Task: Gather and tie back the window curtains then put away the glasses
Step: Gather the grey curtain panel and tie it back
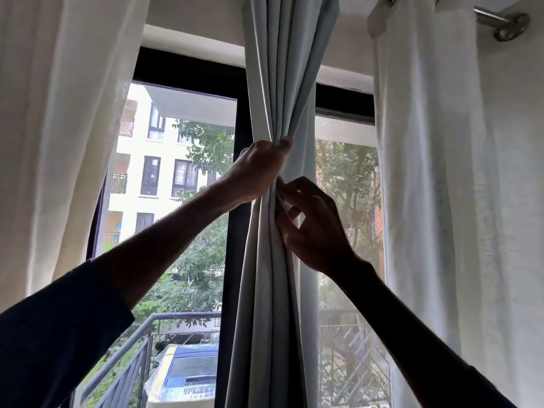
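The pale grey curtain (pixel 279 83) was seen bunched into a tight column, running from 12 o'clock to 6 o'clock down the middle of the view, so the gathering of this one was judged largely done. No finished tie was seen round it, and tying was judged the step in hand. The left white curtain (pixel 59 113) at 9 o'clock and the right white curtain (pixel 426 172) at 3 o'clock were hanging loose. The glasses were nowhere in view, so that part was judged left to do.

The left hand (pixel 259 172), just above centre, was clamped round the bundle with its arm raised from 8 o'clock. The right hand (pixel 315 231), at 4 o'clock of it, was pinched on a pale strip (pixel 281 200) at the bundle's edge. Whether this was a tie-back or a fold could not be told.
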A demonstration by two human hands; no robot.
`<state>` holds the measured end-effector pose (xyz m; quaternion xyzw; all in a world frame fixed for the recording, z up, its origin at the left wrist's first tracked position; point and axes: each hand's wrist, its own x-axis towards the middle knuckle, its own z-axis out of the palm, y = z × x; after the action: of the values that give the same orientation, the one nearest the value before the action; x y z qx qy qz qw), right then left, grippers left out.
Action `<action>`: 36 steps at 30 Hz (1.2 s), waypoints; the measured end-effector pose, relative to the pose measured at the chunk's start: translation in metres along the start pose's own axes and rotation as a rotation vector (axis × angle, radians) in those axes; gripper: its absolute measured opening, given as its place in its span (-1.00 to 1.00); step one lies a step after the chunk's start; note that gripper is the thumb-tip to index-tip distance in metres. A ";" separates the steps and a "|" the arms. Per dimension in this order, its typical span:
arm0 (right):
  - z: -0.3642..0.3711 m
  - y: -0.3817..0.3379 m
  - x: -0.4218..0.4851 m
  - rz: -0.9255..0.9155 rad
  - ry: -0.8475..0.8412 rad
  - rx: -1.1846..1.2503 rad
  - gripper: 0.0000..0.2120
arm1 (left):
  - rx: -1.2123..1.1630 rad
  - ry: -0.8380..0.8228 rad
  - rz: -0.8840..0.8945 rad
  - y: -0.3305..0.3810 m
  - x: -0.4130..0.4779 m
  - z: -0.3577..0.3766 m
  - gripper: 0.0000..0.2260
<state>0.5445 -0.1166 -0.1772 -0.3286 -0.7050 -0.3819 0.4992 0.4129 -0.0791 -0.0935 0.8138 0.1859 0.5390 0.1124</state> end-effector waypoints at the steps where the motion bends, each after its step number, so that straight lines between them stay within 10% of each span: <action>1: -0.003 0.000 0.001 -0.007 -0.023 0.053 -0.75 | 0.059 0.062 -0.003 -0.001 0.000 0.002 -0.61; 6: -0.031 0.036 0.023 0.320 -0.003 0.309 -0.86 | 0.191 0.174 0.002 -0.008 0.000 0.007 -0.77; 10: -0.034 0.075 0.046 0.754 0.013 0.659 -0.27 | 0.122 0.153 0.058 -0.008 -0.002 -0.001 -0.80; 14: -0.007 0.073 0.042 0.892 -0.198 1.068 -0.69 | 0.010 0.092 0.030 -0.015 -0.002 -0.012 -0.60; 18: 0.009 0.063 0.034 0.874 -0.176 1.182 -0.59 | -0.059 0.042 -0.012 -0.022 -0.001 -0.021 -0.40; 36: -0.024 0.041 -0.012 0.767 -0.091 0.443 -0.61 | 0.514 0.201 0.067 0.003 -0.052 -0.005 -0.85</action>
<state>0.5934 -0.1187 -0.1752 -0.4681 -0.6182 0.0060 0.6315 0.3905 -0.1034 -0.1334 0.7636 0.3000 0.5557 -0.1346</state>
